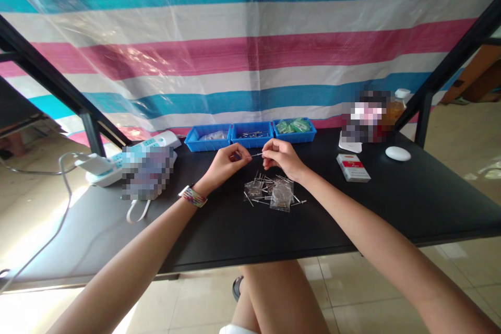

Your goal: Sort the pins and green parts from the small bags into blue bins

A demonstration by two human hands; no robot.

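Both hands meet above the black table [391, 203]. My left hand [229, 159] and my right hand [279, 156] each pinch one end of a thin metal pin [256, 155] held level between them. Just below, a heap of loose metal pins [266, 185] lies on the table with two small clear plastic bags [282, 195] on top of it. A beaded band [193, 197] circles my left wrist.
Three blue trays [250, 134] stand in a row at the back, one with green packets. A white power strip [129, 159] lies at left, a red-and-white box [353, 167] and a white round puck [398, 153] at right. Striped tarp hangs behind.
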